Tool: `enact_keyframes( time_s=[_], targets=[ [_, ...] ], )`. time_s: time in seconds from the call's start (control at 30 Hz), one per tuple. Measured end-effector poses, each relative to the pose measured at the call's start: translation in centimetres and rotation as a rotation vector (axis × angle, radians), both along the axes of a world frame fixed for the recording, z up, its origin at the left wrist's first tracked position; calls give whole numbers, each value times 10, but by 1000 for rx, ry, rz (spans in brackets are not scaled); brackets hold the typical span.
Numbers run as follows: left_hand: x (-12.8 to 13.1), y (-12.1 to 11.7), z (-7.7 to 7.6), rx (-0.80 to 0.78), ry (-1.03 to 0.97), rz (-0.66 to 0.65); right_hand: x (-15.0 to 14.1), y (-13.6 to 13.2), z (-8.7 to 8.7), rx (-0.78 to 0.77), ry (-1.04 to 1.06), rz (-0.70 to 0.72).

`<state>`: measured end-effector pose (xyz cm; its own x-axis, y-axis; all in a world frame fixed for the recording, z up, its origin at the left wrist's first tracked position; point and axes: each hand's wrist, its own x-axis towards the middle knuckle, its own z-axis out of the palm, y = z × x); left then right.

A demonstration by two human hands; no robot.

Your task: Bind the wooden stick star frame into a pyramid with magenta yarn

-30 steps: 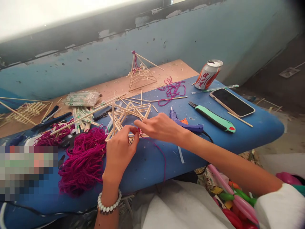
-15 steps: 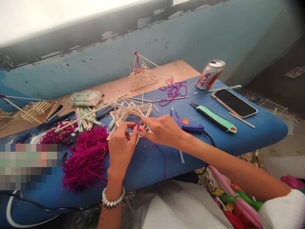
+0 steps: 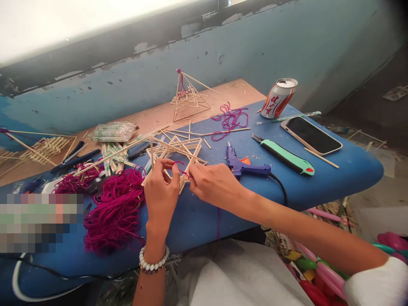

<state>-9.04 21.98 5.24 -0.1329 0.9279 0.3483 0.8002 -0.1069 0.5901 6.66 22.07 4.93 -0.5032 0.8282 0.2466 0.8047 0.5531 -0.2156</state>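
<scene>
My left hand [image 3: 162, 182] pinches a piece of purple yarn [image 3: 182, 171] between thumb and fingertips. Closed on the same yarn, my right hand [image 3: 208, 180] sits just to its right, and a short length spans the small gap between them. A loose tail of yarn drops from below my right hand past the table edge. Right behind both hands lies a star-shaped frame of thin wooden sticks [image 3: 178, 146], partly covered by my fingers. A tangled purple yarn bundle [image 3: 114, 212] rests left of my left hand.
A blue glue gun [image 3: 245, 165], a green utility knife [image 3: 287, 157], a phone [image 3: 312, 135] and a drink can [image 3: 279, 98] stand or lie to the right. Farther back is a stick pyramid [image 3: 191, 100]. Wrapped sticks [image 3: 113, 131] lie at the left, balloons [image 3: 328, 276] below right.
My hands have drawn slightly apart, so a stretch of yarn with a free end now shows between them. My right hand has closed more into a fist.
</scene>
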Motion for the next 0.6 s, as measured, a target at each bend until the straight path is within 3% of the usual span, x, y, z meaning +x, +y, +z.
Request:
enact_keyframes(
  time_s=[0.13,0.37,0.6],
  targets=[
    [3,2,-2,-14,44,39,1,-6,5,-62,-60,-43],
    [4,3,-6,69,294,103,4,-13,-1,-49,-146,-5],
    [8,6,-4,49,395,149,10,-25,0,-134,-154,9]
  ],
)
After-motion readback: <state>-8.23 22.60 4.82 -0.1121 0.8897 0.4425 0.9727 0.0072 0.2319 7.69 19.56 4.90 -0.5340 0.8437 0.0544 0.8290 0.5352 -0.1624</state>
